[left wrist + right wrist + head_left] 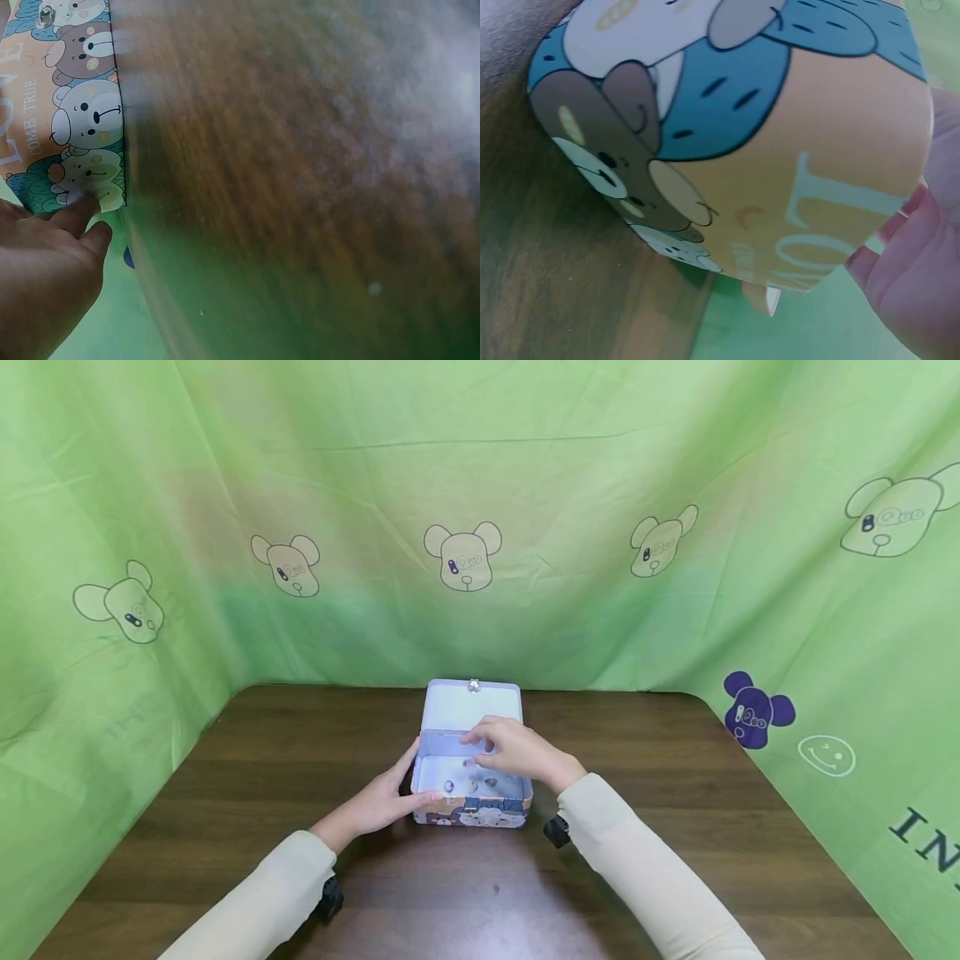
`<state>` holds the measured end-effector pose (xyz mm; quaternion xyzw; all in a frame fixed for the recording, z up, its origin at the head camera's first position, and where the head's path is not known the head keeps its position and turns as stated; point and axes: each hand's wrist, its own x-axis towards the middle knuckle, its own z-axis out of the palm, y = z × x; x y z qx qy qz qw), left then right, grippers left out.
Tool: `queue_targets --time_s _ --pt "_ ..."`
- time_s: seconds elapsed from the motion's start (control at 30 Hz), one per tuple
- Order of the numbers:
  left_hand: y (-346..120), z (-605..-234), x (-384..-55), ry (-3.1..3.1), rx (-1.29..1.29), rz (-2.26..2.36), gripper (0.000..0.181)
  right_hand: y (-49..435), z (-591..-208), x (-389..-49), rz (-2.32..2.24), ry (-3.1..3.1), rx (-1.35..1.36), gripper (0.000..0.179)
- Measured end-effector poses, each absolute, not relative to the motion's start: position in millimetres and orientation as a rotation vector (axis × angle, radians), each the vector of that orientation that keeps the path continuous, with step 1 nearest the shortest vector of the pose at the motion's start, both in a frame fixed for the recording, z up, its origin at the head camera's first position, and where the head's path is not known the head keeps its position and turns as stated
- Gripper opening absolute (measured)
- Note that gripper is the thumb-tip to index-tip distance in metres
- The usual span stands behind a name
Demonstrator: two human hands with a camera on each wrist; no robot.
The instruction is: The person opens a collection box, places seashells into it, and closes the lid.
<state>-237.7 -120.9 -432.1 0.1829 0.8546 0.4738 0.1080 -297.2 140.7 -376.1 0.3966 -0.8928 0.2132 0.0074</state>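
Note:
A tin box [470, 817] printed with cartoon bears stands on the table, its white-lined lid [472, 706] tipped back. Several small roundish pieces [449, 786], too small to name, lie on the pale floor inside. My left hand [381, 800] braces the box's near left corner, thumb stretched across the front rim and straight fingers along the left side. Over the inside reaches my right hand [510, 749], its bent fingers and thumb held apart. Just off the thumb tip is another small piece [467, 762]. In the right wrist view the box wall [840, 142] hides the right fingertips.
The brown wooden table [300, 743] extends around the box on all sides. Green cloth [360, 477] with bear-head drawings hangs behind it and at both sides. A small metal clasp [473, 686] sits on the raised lid's top edge.

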Motion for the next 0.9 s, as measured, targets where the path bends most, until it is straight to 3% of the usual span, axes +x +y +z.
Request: queue_targets --time_s 0.77,0.9 --pt "-120 -429 -240 2.553 0.529 1.375 0.104 171 -379 -297 0.746 -2.739 1.087 0.025" --pt "-124 -423 -248 2.571 0.519 1.358 0.091 181 -381 -299 0.753 -2.706 0.985 0.024"
